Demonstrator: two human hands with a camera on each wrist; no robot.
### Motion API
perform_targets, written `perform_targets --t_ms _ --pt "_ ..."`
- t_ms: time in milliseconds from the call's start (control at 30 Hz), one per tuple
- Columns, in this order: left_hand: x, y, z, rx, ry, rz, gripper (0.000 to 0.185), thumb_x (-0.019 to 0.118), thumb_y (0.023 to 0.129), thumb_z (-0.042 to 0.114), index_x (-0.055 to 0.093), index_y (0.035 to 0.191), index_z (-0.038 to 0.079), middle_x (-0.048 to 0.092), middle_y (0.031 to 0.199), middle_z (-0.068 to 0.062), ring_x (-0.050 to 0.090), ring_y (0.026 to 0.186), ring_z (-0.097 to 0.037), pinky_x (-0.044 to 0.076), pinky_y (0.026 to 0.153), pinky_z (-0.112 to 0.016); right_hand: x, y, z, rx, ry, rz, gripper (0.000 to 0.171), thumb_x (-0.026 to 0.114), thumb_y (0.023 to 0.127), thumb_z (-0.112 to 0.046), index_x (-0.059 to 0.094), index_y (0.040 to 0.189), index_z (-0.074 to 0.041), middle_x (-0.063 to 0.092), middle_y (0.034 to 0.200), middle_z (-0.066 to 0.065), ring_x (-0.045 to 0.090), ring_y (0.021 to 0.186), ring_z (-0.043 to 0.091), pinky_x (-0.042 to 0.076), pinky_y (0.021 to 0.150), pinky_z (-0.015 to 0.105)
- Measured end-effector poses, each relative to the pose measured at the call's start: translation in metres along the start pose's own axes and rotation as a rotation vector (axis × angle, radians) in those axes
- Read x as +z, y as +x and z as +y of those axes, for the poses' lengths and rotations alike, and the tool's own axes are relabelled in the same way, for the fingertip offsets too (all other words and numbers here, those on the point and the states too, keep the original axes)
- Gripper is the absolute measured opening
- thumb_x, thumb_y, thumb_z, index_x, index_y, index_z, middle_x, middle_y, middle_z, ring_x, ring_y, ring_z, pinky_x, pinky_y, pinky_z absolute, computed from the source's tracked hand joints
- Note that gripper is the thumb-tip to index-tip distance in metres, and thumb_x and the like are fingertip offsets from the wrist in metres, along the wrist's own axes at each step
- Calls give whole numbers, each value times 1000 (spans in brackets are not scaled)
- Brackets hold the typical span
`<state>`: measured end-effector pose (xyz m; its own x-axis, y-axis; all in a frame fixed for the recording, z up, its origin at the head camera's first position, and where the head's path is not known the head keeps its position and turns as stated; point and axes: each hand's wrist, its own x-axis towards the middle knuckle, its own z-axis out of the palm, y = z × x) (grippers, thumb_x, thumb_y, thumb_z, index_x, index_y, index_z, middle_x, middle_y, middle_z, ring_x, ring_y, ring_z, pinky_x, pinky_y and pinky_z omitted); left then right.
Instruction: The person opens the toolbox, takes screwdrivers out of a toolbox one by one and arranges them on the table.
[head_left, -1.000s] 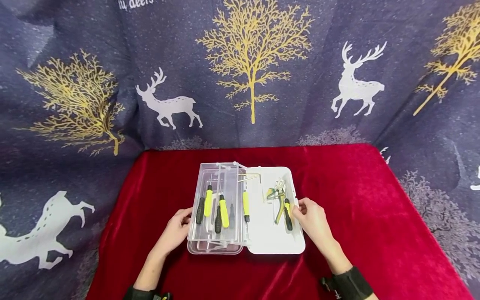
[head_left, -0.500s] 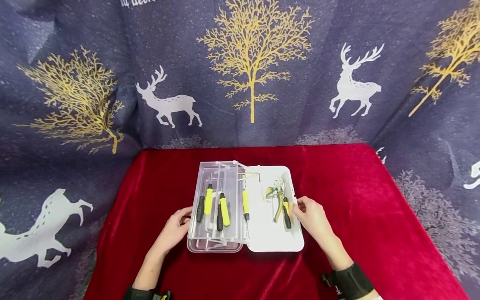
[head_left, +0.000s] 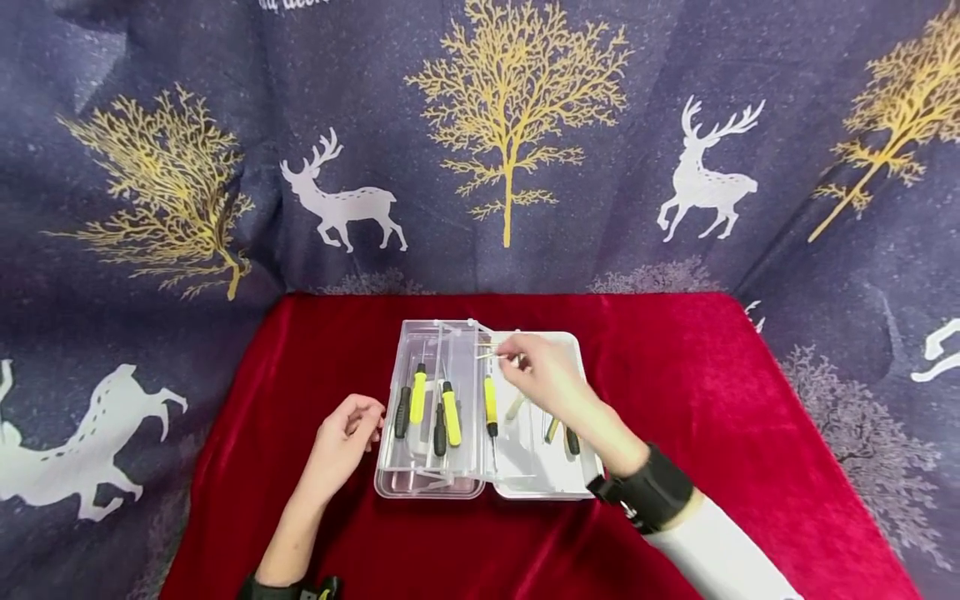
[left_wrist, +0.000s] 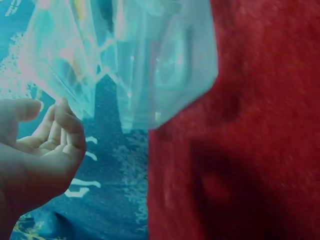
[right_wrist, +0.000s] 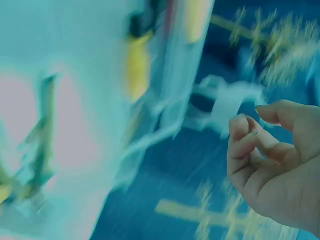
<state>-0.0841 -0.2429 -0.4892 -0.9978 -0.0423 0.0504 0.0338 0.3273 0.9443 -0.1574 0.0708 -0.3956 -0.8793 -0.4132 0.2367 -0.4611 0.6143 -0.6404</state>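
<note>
A plastic toolbox lies opened out on the red cloth: a white base [head_left: 517, 486] at right, clear trays [head_left: 392, 375] at left. My left hand [head_left: 341, 437] is at the trays' left edge, its fingers loosely bent, thumb apart, holding nothing in the left wrist view. Over the back of the base is my right hand [head_left: 540, 371], close to thin brass-coloured rods [head_left: 485, 356]. The right wrist view shows its fingers curled and its thumb apart, nothing between them. Yellow-and-black screwdrivers [head_left: 450, 412] lie in the trays. Pliers [head_left: 552, 428] are mostly hidden under the right forearm.
Red velvet [head_left: 675, 375] covers the table. A dark blue cloth [head_left: 465, 250] printed with deer and golden trees hangs behind and at the sides. The base also holds a screwdriver with a black handle [head_left: 573, 442].
My right hand has left the base's right edge and moved left and back over the base. My left hand has shifted slightly, its fingers coming away from the trays' side.
</note>
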Motion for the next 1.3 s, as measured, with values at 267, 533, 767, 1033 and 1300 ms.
perform_targets --t_ms 267,533,767,1033,1300 --pt "5 -2 7 -22 -66 26 14 64 103 10 66 108 -3 66 85 -7 61 65 -13 55 59 -29 48 49 -65 -115 -65 -303 10 68 95 -6 76 101 -3 76 94 7 68 84 18 55 75 25" --pt "7 -4 1 3 -81 28 6 63 101 2 66 103 -3 63 80 -5 60 61 -14 54 56 -28 84 62 -84 -110 -164 -477 7 72 96 -8 79 95 -8 74 87 0 57 70 8 48 66 20" --pt "8 -6 2 -14 -89 13 8 62 103 5 65 104 -2 62 78 -8 58 60 -9 52 56 -26 99 60 -84 -107 -220 -487 16 72 95 -5 74 80 -10 70 80 -2 55 70 8 44 63 18" --pt "8 -6 -1 1 -88 -4 9 65 102 6 62 104 -2 63 83 -11 58 62 -7 53 57 -26 97 60 -85 -93 -217 -518 15 72 95 -6 73 81 -10 66 80 -3 53 67 9 42 62 19" --pt "10 -6 3 -12 -100 -5 8 64 102 5 61 104 -2 61 81 -9 56 60 -8 53 56 -27 96 59 -83 -140 -230 -545 18 71 97 -6 76 80 -10 70 87 -2 51 67 6 41 63 18"
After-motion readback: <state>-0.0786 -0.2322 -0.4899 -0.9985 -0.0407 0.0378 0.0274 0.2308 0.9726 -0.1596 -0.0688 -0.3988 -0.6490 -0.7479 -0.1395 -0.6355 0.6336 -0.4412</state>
